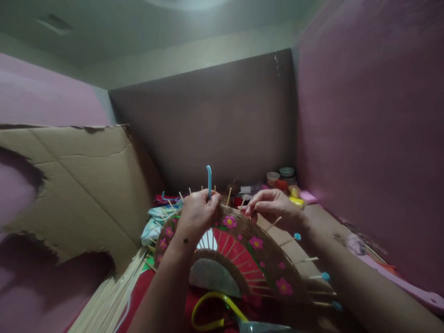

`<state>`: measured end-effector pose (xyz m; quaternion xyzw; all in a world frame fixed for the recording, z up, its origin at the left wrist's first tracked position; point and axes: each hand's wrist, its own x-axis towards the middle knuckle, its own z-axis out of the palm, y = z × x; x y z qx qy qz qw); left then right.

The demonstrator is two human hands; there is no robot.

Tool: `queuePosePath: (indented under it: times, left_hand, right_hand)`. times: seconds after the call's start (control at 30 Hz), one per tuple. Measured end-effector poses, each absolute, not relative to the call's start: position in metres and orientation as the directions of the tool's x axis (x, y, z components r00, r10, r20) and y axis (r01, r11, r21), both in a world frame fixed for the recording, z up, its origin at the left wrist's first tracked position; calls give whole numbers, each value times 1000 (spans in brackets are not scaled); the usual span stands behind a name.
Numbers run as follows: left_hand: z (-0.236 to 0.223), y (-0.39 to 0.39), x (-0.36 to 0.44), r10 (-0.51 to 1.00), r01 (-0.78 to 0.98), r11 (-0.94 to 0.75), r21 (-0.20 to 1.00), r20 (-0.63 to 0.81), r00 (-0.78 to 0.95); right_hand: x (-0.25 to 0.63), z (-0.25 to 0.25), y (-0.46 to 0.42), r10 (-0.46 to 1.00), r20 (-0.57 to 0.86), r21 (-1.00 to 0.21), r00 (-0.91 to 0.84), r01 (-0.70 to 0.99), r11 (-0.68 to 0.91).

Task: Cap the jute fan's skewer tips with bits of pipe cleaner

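Observation:
A brown woven fan-shaped piece [244,226] with pink flowers stands in front of me. Thin wooden sticks [229,196] poke out all along its curved rim, some on the right tipped with a blue piece [325,276]. My left hand [199,208] is closed on the top of the rim, and a light blue strip [209,179] rises from between its fingers. At the rim, just right of the top, my right hand [268,206] is pinched closed beside a stick. Whatever lies between its fingertips is too small to make out.
Yellow-handled scissors [208,296] lie near me on red cloth. A bundle of thin sticks [107,293] lies at left, by a torn cardboard sheet [86,185]. Tubs [286,174] and coloured packets stand at the back right, along the pink wall [374,138].

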<state>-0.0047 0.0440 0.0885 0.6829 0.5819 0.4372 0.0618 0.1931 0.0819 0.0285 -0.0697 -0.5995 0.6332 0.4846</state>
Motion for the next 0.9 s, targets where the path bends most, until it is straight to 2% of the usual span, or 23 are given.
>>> queuePosePath:
  times: [0.13,0.23,0.53,0.9]
  left_hand:
    - [92,38,-9,837,822,-273,500,545,-53]
    - [96,29,-14,823,843,-253,475,563,-70]
    - [101,24,-16,806,790,-274,548,579,-123]
    - [96,29,-11,816,810,-276,517,571,-86]
  right_hand:
    - [198,29,82,679,488,-821,-548,-553,144]
    - [206,31,86,677,478,-824,-560,-553,125]
    - [238,61,82,766,513,-835,-386,-433,341]
    - [226,72,67,861,462,-880,-214,-234,415]
